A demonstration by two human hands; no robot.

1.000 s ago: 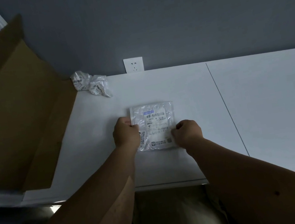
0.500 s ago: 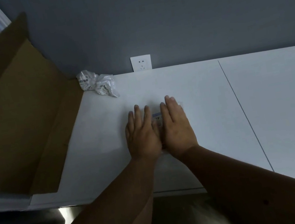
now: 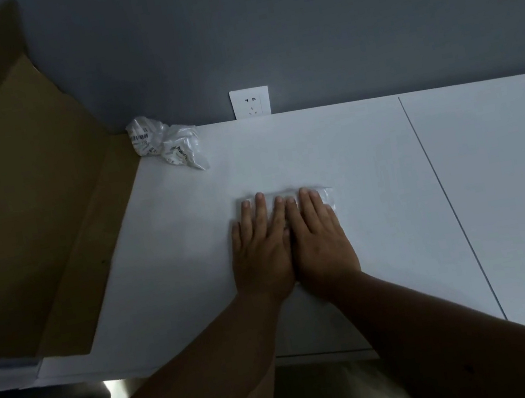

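Fingers (image 3: pixel 261 207) slightly back; packet (image 3: pixel 327 195) flat, crosswise

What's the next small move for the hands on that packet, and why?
Probably slide both hands apart toward the side edges of the packet to smooth it. The left hand and right hand lie flat, side by side, pressing its middle onto the table. Only its far edge shows beyond the fingers.
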